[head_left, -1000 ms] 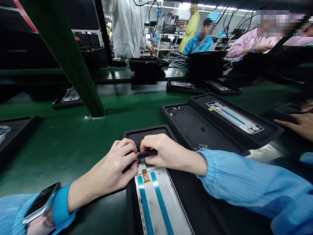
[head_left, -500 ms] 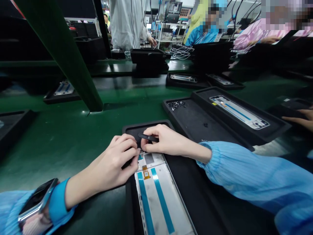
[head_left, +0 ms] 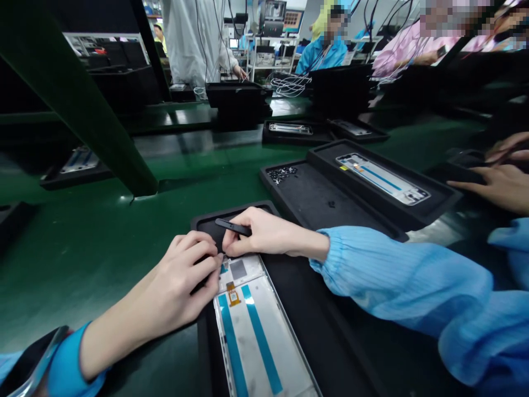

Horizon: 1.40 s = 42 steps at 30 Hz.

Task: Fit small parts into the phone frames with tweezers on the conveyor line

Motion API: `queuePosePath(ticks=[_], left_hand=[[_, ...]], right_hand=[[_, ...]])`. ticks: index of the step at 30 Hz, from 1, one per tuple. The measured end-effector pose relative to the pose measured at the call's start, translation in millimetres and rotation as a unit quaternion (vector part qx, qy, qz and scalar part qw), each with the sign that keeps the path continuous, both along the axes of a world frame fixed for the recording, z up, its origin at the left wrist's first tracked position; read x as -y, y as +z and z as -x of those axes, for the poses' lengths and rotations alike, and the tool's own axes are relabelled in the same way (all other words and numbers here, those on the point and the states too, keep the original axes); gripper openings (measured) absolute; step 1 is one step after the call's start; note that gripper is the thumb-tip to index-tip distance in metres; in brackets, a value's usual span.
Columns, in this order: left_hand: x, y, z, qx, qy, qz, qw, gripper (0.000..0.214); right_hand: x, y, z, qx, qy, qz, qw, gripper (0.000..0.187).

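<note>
Honestly, the print on the orange connector piece (head_left: 233,298) is too small to read, and so is whatever shows on the lit monitor (head_left: 293,21) at the back. Your right hand (head_left: 262,231) is closed round a slim black tool (head_left: 232,226), pinched between thumb and fingers, its rear end pointing up and to the left; your fingers hide its working end. Your left hand (head_left: 192,275) rests with bent fingers at the upper left corner of the silver frame (head_left: 248,342); you can't tell from this view whether they pinch anything. That frame lies face-up before you in a black tray (head_left: 297,309), two blue strips (head_left: 261,341) running along it. Your left wrist wears a watch (head_left: 31,358).

Under it all is a green tabletop (head_left: 107,220), with a slanting green post (head_left: 103,138) to your left. Beyond your right hand, a second tray (head_left: 318,190) holds a cluster of small parts (head_left: 282,175), and the tray beside it (head_left: 438,201) holds another frame (head_left: 384,177). A co-worker's hands (head_left: 496,184) show at the far right. Farther off, white cables (head_left: 289,84) lie coiled near people in white (head_left: 190,44), blue (head_left: 324,55) and pink (head_left: 397,49).
</note>
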<state>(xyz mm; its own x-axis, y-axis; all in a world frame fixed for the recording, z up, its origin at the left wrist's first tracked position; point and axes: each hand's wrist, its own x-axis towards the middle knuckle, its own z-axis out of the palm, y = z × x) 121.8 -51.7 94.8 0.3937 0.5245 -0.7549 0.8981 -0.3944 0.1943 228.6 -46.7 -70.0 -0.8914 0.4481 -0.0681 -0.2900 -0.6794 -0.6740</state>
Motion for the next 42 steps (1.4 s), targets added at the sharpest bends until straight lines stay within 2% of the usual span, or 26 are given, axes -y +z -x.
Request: queuePosePath(ticks=[2, 4, 6, 9, 11, 13, 16, 18, 20, 23, 32, 42], left_hand=[[-2.3, 1.2, -2.6, -0.017, -0.041, 0.015, 0.999, 0.017], [-3.9, 2.0, -4.4, -0.031, -0.071, 0.028, 0.997, 0.021], [-4.3, 2.2, -4.4, -0.034, -0.073, 0.03, 0.996, 0.021], [-2.3, 1.9, -1.5, -0.016, -0.042, 0.023, 0.999, 0.017], [-0.5, 1.9, 1.1, 0.005, -0.017, 0.007, 1.0, 0.014], [0.9, 2.0, 2.8, 0.022, 0.005, -0.012, 1.0, 0.012], [1.2, 1.0, 3.8, 0.036, 0.042, -0.026, 0.998, 0.012], [0.6, -0.8, 4.2, 0.041, 0.086, -0.03, 0.995, 0.012], [-0.3, -3.0, 4.7, 0.048, 0.132, -0.038, 0.989, 0.016], [-1.5, -5.2, 5.5, 0.062, 0.171, -0.046, 0.982, 0.021], [-1.5, -4.7, 6.0, 0.056, 0.188, -0.037, 0.98, 0.024], [-1.3, -4.5, 5.9, 0.055, 0.181, -0.042, 0.981, 0.024]], right_hand=[[-1.3, -4.0, -0.1, -0.004, -0.033, 0.053, 0.998, 0.019], [-2.3, -5.7, -1.0, 0.01, -0.105, 0.109, 0.988, 0.04], [-2.2, -4.6, -2.9, 0.026, -0.162, 0.149, 0.975, 0.055], [3.1, -0.4, -5.7, 0.04, -0.172, 0.166, 0.97, 0.063], [9.1, 1.6, -5.9, 0.03, -0.167, 0.171, 0.971, 0.058], [14.3, 2.6, -4.7, 0.004, -0.19, 0.161, 0.968, 0.046], [17.6, 3.6, -2.5, -0.004, -0.235, 0.099, 0.967, 0.025], [18.0, 4.6, -1.9, 0.003, -0.245, 0.077, 0.966, 0.022], [18.5, 6.1, -2.1, 0.002, -0.241, 0.085, 0.967, 0.019], [20.0, 8.0, -3.0, -0.001, -0.231, 0.08, 0.97, 0.015], [21.6, 6.0, -3.8, 0.012, -0.265, -0.055, 0.963, 0.008], [21.2, 7.5, -3.7, 0.023, -0.303, -0.111, 0.946, 0.011]])
